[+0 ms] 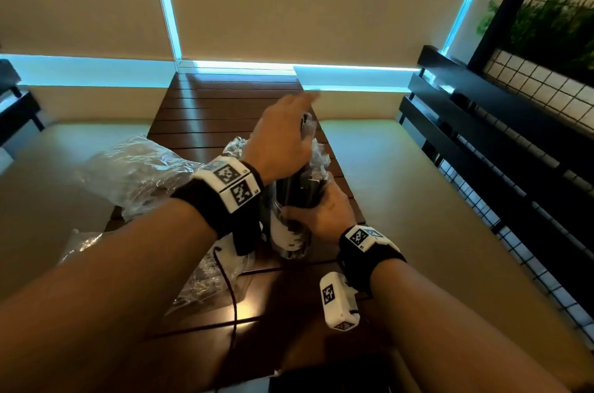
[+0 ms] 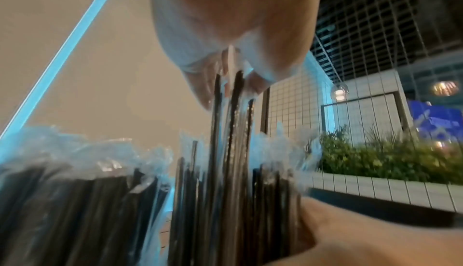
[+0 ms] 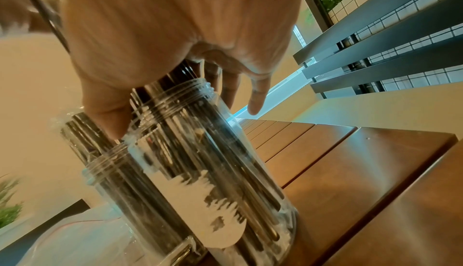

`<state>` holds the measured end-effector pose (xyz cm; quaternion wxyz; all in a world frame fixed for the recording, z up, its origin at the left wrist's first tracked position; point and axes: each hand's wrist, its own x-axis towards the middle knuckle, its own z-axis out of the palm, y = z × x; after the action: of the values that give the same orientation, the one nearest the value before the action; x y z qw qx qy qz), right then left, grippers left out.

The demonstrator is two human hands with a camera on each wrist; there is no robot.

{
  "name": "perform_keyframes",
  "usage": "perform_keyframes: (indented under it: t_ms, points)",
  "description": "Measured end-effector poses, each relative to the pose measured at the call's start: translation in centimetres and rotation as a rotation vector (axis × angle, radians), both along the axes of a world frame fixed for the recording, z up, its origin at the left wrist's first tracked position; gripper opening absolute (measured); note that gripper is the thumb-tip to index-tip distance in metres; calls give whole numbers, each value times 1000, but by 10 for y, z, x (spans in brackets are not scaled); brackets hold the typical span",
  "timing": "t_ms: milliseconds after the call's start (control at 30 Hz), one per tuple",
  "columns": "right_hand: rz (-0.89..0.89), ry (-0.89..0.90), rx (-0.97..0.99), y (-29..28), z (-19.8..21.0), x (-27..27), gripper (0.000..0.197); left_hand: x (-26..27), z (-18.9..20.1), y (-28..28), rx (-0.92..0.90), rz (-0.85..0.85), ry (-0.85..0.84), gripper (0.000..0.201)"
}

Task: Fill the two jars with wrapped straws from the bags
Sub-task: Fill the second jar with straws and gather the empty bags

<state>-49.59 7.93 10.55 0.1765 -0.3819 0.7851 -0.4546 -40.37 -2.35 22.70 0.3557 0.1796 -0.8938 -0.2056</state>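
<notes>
The left hand point(image 1: 279, 135) pinches a few wrapped straws point(image 2: 233, 112) above the labelled jar point(image 3: 213, 181), whose neck the right hand point(image 1: 321, 209) grips. That jar and the second jar point(image 3: 112, 181) just beside it both look packed. Judging by that, filling is nearly done; crumpled bags point(image 1: 141, 174) lie on the desk point(image 1: 225, 103) left of the labelled jar.

jars point(image 3: 190, 171): clear glossy glass or plastic
straws point(image 2: 233, 131): black, in shiny film wrappers
desk point(image 3: 363, 171): brown slatted wood, satin sheen
bags point(image 1: 138, 174): crinkled clear plastic

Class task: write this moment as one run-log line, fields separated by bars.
left hand: pinches straws above jar | right hand: grips jar at neck | second jar: holds straws | bag: on table
</notes>
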Motion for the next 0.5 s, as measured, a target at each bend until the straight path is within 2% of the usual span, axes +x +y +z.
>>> perform_keyframes:
  t_ms: [67, 167, 267, 367, 433, 500]
  points:
    - [7, 3, -3, 0, -2, 0, 71, 1, -8, 2, -85, -15, -124, 48]
    - [10, 13, -7, 0, -3, -1, 69, 12, -39, 9, -110, -82, -190, 41]
    - [29, 82, -9, 0, 0, 0, 69, 21, -72, 10, -163, -127, -341, 56]
    - [37, 100, -12, 0, -1, -2, 70, 21, -80, 6, -158, -141, -422, 61]
    - [39, 87, 3, 0, -1, -2, 80, 24, -71, 7, -139, -175, -470, 60]
    - [-15, 118, 58, 4, 0, -1, 109, 31, -57, 9, -88, -230, -447, 64]
